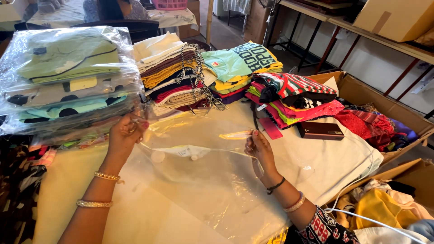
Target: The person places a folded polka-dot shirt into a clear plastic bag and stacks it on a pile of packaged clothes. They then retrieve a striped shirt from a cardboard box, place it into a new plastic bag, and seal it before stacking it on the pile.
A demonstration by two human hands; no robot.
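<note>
Onlooker A: Plastic bag (199, 149), clear, is lying at table (149, 217) centre; judged light, limp, slippery. Grip the top edge.

Onlooker B: Left hand (124, 135) at 9 o'clock is pinching one corner; right hand (260, 147) at 3 o'clock is pinching the adhesive strip (235, 134), fingers closed.

Scene was bright, evenly lit by soft daylight, strongest from upper background. Shadows were faint and soft under stacked folded clothes (181, 74). Glare streaked clear plastic bag (194, 149) and bagged garments stack (68, 81), washing out detail beneath. White table cover (316, 167) sat near overexposed. Centre was sharp; far background looked softer. Wide-angle lens bent shelf frame (361, 27) and box edges toward right border. Left hand (124, 135) showed slight blur.
</note>
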